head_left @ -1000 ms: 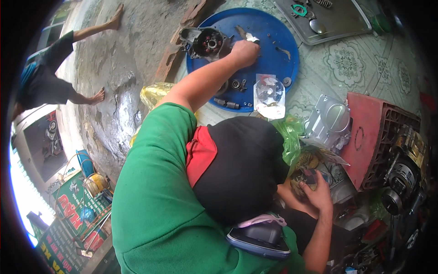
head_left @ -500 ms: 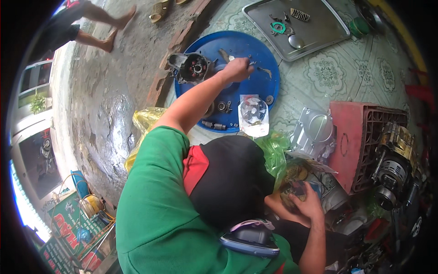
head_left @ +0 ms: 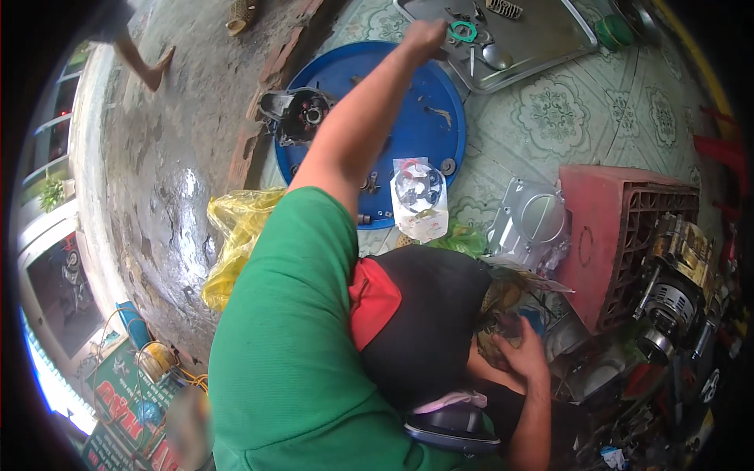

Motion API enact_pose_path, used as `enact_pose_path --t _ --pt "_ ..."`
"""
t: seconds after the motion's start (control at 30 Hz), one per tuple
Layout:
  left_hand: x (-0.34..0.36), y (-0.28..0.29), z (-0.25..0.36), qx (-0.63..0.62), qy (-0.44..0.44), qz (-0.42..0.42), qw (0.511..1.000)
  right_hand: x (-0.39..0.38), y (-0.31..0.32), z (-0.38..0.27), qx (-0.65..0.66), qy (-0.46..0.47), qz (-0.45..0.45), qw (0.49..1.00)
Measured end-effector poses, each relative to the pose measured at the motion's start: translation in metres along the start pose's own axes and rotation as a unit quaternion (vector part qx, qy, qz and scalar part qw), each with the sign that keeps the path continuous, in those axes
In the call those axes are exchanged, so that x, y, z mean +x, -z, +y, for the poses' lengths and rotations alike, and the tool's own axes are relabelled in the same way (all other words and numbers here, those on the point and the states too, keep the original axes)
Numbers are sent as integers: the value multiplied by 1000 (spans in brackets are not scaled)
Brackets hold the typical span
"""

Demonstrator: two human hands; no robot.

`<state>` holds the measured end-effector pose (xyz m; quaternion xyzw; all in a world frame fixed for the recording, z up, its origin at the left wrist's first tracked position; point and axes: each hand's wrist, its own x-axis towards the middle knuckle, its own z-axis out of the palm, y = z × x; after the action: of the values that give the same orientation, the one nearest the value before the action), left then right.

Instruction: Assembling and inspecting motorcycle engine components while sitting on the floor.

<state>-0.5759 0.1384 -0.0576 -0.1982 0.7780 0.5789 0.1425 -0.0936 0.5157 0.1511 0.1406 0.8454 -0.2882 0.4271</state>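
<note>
My left hand (head_left: 426, 41), its arm in a green sleeve, reaches over the near left rim of the grey metal tray (head_left: 550, 67). Its fingers are curled together, and what they hold is hidden. Beside it on the tray lie a green gasket (head_left: 463, 31), a round silver cap (head_left: 496, 56), a spring (head_left: 503, 9) and small metal pieces. Under the left arm is a round blue tray (head_left: 428, 82) with an engine casing (head_left: 298, 115) at its left edge. My right hand (head_left: 525, 351) is low on the right, fingers curled around a dark object I cannot make out.
A clear-and-white parts packet (head_left: 420, 200) overlaps the blue tray's front edge. A bagged silver cover (head_left: 534, 220) stands by a red crate (head_left: 601, 235), with an engine part (head_left: 671, 294) beside it. A yellow bag (head_left: 239, 235) lies left. Another person's leg (head_left: 137, 59) shows top left.
My left hand has moved from above the blue tray, up and right, to the grey tray's edge. The right hand stays low on the right. The other person has shifted left, partly out of view.
</note>
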Motion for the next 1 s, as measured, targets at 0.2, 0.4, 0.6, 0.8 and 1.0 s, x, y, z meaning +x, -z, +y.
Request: enact_pose_path --t 0.2,0.4,0.6,0.8,1.0 --pt "-57 138 12 396 -24 54 916 1 5 -20 18 41 -28 999" --pt "-99 187 -31 624 5 37 780 4 3 -33 14 67 -44 997" --pt "-100 141 -40 689 21 -95 718 10 -1 -21 8 49 -43 998" --pt "-57 159 -48 609 63 -90 786 17 3 -30 5 6 -67 998" --pt "-56 215 -67 615 83 32 784 18 5 -40 3 6 -105 994"
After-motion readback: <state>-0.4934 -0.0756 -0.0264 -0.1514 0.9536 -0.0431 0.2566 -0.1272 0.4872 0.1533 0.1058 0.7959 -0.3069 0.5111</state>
